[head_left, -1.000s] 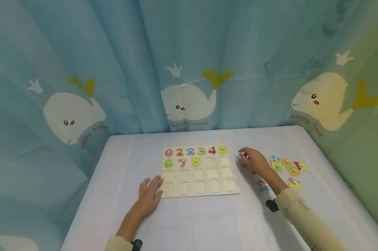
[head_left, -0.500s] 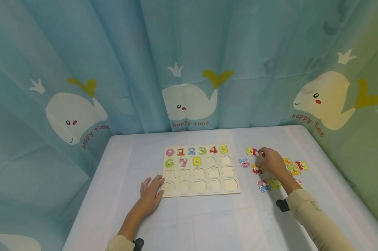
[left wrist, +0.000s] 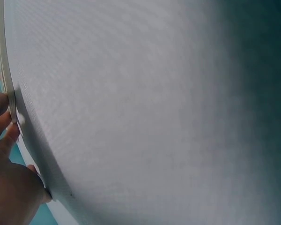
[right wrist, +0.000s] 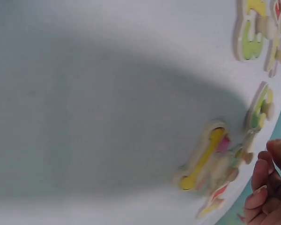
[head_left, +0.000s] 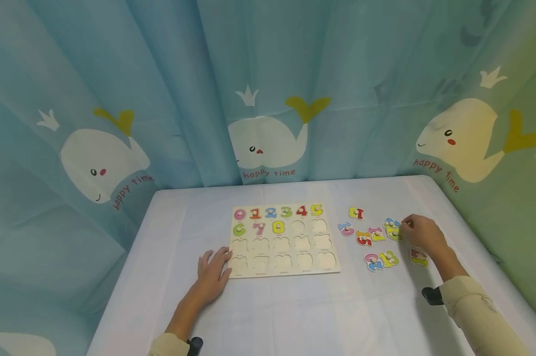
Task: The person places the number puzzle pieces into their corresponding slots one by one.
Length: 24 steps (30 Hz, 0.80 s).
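Note:
A wooden number puzzle board [head_left: 292, 243] lies flat on the table. Number pieces from 0 to 8 sit in its upper two rows; the other recesses hold none. My left hand [head_left: 212, 272] rests with spread fingers on the board's left edge; in the left wrist view its fingers [left wrist: 9, 133] touch that edge. My right hand [head_left: 424, 235] is right of a blue-and-green pair of pieces [head_left: 392, 229], covering some pieces beneath it. In the right wrist view this hand [right wrist: 269, 180] has loosely bent fingers above several knobbed pieces, with nothing visible between thumb and fingers.
Loose two-digit pieces lie between board and right hand: a yellow-and-red one [head_left: 356, 213], a blue-and-pink one [head_left: 345, 229], a red one [head_left: 363, 238], a pink one [head_left: 377, 234]. Nearer me are a green-yellow piece [head_left: 388, 258] and another [head_left: 419, 257]. A whale-print curtain [head_left: 268, 143] hangs behind.
My right hand has moved rightward from beside the board, across the loose pieces, to the right-hand group, uncovering pieces on its left. My left hand has stayed at the board's edge.

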{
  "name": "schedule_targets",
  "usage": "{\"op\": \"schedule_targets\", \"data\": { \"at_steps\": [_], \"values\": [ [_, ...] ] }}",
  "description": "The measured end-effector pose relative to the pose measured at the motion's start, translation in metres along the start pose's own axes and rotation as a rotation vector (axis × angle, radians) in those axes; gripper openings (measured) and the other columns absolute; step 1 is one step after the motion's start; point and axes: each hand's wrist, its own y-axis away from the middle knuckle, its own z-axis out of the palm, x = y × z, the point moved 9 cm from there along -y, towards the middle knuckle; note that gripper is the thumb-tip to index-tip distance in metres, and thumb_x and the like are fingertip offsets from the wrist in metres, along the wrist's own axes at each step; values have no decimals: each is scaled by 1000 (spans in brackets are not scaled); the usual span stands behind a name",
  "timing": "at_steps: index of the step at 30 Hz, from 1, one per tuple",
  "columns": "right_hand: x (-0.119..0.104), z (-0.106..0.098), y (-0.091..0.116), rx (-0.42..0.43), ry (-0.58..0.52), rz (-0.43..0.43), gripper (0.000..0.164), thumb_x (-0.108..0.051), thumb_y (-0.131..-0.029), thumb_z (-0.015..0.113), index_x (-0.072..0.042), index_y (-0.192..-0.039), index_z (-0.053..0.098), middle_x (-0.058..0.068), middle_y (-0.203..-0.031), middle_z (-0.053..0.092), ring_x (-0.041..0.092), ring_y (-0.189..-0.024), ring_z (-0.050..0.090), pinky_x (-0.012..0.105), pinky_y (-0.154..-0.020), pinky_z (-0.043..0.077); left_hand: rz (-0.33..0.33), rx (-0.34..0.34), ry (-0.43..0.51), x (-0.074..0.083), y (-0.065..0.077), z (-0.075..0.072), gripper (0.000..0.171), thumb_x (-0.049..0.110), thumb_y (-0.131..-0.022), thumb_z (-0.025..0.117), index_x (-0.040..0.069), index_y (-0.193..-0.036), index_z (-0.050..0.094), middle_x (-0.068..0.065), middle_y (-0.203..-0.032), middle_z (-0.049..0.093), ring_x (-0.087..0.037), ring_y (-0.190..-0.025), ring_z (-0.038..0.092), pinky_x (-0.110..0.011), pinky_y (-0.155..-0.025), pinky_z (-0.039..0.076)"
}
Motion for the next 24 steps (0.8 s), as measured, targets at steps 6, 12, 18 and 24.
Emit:
{"op": "schedule_targets", "data": {
  "at_steps": [6, 12, 18, 24],
  "values": [
    [12, 12, 6, -53, -29, 32, 30, -19, -94, 51, 10, -100, 56, 21, -87, 59, 25, -67, 53, 41, -60, 45, -12, -12, -3, 1, -1, 1, 41, 10, -91, 57, -1, -130, 50, -14, -139, 42, -48, -130, 21, -68, -101, 5],
    [10, 23, 9, -50, -95, 11, 34, -26, -92, 59, 6, -102, 54, 18, -90, 59, 21, -67, 52, 28, -48, 44, 5, 3, 11, 3, -2, 1, 40, 9, -90, 58, -1, -129, 51, -14, -138, 44, -48, -129, 22, -69, -100, 5],
    [6, 21, 11, -14, -50, -22, 30, -26, -90, 62, 4, -95, 55, 12, -80, 56, 24, -71, 49, 29, -54, 41, 8, 4, 7, 4, -3, 2, 41, 9, -91, 57, -2, -129, 51, -15, -138, 43, -48, -129, 22, -69, -100, 5],
    [-3, 24, 16, -81, -48, -45, 27, -23, -91, 60, 3, -87, 60, 5, -73, 53, 21, -69, 47, 32, -58, 40, -29, -21, -1, -1, -1, 2, 41, 11, -91, 57, 0, -131, 50, -14, -140, 41, -46, -131, 20, -67, -102, 4]
  ]
}}
